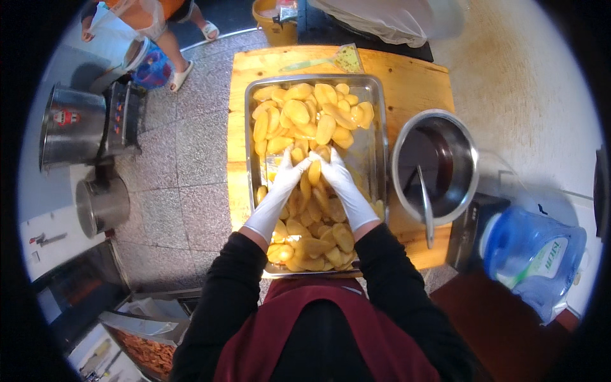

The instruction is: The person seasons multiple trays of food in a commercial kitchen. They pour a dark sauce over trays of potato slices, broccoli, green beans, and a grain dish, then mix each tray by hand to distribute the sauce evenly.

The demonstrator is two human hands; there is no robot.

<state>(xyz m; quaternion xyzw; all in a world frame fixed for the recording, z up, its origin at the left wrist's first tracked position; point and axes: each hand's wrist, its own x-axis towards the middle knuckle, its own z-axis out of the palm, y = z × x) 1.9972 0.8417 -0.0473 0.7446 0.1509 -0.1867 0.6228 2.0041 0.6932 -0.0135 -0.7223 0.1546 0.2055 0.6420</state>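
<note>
A rectangular metal tray [384,143] lies on a wooden table, with yellow, glossy potato-like slices [296,112] heaped at its far end and more slices [310,243] at its near end. My left hand [286,176] and my right hand [336,174], both in white disposable gloves, meet near the tray's middle. Their fingers are curled around a cluster of slices, and several slices hang or lie just below, between the wrists. Some fingertips are hidden among the slices.
On the wooden table [415,86], a metal bowl [471,143] of dark liquid with a spoon [425,205] stands at the right. A spatula [310,63] lies beyond the tray. A blue water bottle [530,258] is at lower right, metal pots [76,129] at left. Another person [176,52] stands at upper left.
</note>
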